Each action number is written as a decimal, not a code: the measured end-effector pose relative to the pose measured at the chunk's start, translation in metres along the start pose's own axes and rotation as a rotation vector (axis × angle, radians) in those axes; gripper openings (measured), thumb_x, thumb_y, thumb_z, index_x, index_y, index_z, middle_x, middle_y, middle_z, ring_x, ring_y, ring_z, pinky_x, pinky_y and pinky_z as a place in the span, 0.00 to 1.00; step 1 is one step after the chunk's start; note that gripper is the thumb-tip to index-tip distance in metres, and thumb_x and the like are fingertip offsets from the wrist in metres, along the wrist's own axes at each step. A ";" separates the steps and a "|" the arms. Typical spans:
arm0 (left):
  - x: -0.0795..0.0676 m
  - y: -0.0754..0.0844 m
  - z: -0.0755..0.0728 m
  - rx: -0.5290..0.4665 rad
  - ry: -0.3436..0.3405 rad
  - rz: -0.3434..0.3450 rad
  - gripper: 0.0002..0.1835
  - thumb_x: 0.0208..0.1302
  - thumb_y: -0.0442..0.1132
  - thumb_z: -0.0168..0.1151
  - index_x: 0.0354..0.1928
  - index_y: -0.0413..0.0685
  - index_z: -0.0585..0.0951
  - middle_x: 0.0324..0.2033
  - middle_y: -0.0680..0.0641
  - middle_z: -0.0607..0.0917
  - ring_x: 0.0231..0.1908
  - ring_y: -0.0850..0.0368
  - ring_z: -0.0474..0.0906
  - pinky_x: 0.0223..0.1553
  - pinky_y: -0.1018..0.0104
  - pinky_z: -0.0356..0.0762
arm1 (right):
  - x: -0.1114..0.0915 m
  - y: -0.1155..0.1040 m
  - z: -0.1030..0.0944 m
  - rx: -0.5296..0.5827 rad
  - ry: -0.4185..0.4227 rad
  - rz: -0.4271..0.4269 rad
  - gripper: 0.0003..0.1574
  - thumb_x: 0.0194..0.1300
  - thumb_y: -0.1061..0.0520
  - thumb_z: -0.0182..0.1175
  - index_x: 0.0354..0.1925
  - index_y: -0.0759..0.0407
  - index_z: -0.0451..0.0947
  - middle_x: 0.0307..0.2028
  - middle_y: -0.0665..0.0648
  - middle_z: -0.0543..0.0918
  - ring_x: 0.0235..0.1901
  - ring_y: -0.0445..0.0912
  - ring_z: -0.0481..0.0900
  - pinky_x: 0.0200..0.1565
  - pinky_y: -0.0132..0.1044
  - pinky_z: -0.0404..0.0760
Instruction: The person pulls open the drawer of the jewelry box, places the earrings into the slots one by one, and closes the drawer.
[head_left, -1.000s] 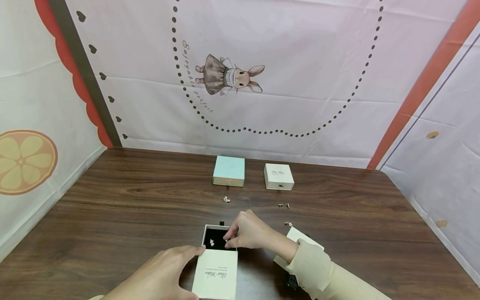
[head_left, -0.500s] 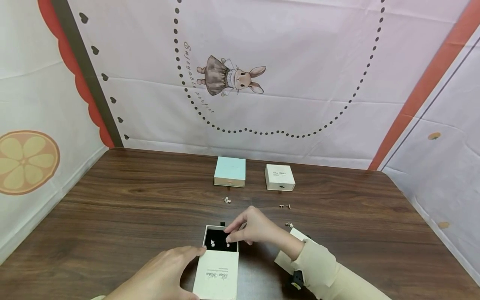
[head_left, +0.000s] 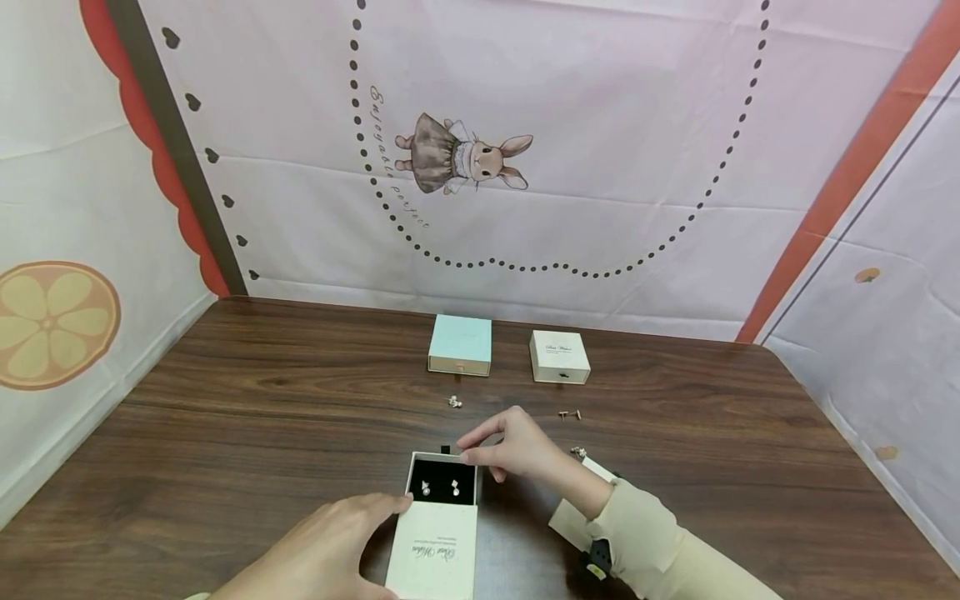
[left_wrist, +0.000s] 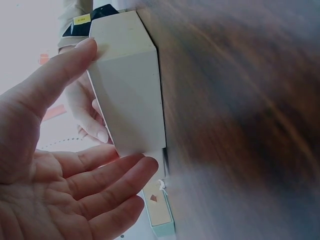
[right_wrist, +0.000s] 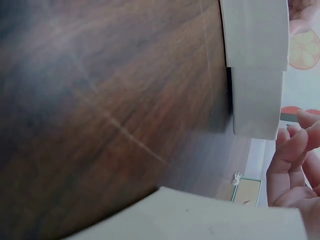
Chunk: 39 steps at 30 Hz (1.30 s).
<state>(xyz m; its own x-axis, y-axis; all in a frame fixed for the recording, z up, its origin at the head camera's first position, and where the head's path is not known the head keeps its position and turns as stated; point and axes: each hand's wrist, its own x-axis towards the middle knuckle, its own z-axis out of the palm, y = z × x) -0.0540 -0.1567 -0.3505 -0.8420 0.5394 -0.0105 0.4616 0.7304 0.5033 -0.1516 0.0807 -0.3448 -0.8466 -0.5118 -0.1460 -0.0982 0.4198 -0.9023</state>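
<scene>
A cream drawer-style jewelry box lies with its drawer slid out at the far end. In the drawer's black lining sit two earrings, a left one and a right one, side by side. My left hand holds the box sleeve, thumb at its near end and index finger by the sleeve's far left corner. My right hand hovers at the drawer's far right corner, thumb and index finger apart with nothing between them. In the right wrist view its fingers are beside the drawer's end.
At the back stand a light blue box and a white box. Small jewelry lies before them: a cluster, a pair of studs and another piece. Another cream box is partly under the right forearm.
My right hand has let go of the right earring, now in the lining, and moved away toward the drawer's far right corner. My left hand stays on the box.
</scene>
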 end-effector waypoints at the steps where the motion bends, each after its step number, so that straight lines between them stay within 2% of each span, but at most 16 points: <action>1: 0.000 0.000 0.000 -0.001 0.000 0.000 0.45 0.34 0.60 0.73 0.56 0.43 0.73 0.49 0.50 0.79 0.48 0.51 0.76 0.44 0.55 0.75 | 0.000 0.000 0.000 0.014 0.005 0.008 0.10 0.52 0.61 0.66 0.35 0.63 0.84 0.21 0.58 0.82 0.08 0.38 0.65 0.16 0.29 0.66; 9: -0.001 -0.001 0.001 -0.002 0.009 0.006 0.46 0.35 0.64 0.70 0.56 0.43 0.73 0.50 0.50 0.78 0.48 0.52 0.75 0.45 0.55 0.74 | -0.002 0.003 -0.003 0.100 0.005 0.067 0.13 0.53 0.61 0.65 0.39 0.66 0.82 0.28 0.55 0.83 0.10 0.38 0.69 0.19 0.31 0.73; 14: -0.002 -0.001 0.001 -0.004 0.016 0.015 0.47 0.35 0.66 0.68 0.56 0.43 0.73 0.51 0.49 0.78 0.49 0.52 0.75 0.45 0.56 0.74 | -0.001 0.008 -0.003 0.162 -0.014 0.102 0.15 0.53 0.63 0.64 0.40 0.69 0.81 0.24 0.55 0.82 0.12 0.37 0.71 0.22 0.32 0.76; 18: -0.002 -0.001 0.001 -0.008 0.016 0.017 0.48 0.36 0.69 0.66 0.57 0.43 0.72 0.51 0.49 0.77 0.49 0.52 0.75 0.45 0.55 0.74 | -0.001 0.009 -0.004 0.186 -0.030 0.114 0.15 0.53 0.64 0.64 0.40 0.70 0.81 0.23 0.54 0.82 0.13 0.37 0.71 0.23 0.32 0.77; 25: -0.002 0.000 0.000 0.004 0.034 0.024 0.49 0.35 0.71 0.64 0.56 0.42 0.73 0.51 0.48 0.77 0.49 0.51 0.75 0.45 0.54 0.74 | -0.003 0.009 -0.005 0.234 -0.058 0.124 0.16 0.54 0.65 0.63 0.42 0.72 0.79 0.31 0.57 0.84 0.14 0.36 0.72 0.23 0.29 0.76; 39: -0.002 -0.001 0.000 -0.009 0.013 0.019 0.51 0.36 0.70 0.64 0.58 0.40 0.71 0.52 0.46 0.77 0.50 0.50 0.75 0.46 0.55 0.74 | -0.005 0.012 -0.007 0.265 -0.103 0.161 0.17 0.53 0.66 0.62 0.44 0.72 0.78 0.30 0.56 0.83 0.14 0.37 0.73 0.23 0.28 0.76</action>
<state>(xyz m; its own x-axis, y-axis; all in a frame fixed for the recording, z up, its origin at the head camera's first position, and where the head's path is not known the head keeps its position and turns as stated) -0.0528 -0.1581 -0.3508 -0.8366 0.5477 0.0110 0.4755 0.7159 0.5112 -0.1518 0.0934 -0.3521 -0.7815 -0.5335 -0.3236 0.1838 0.2987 -0.9365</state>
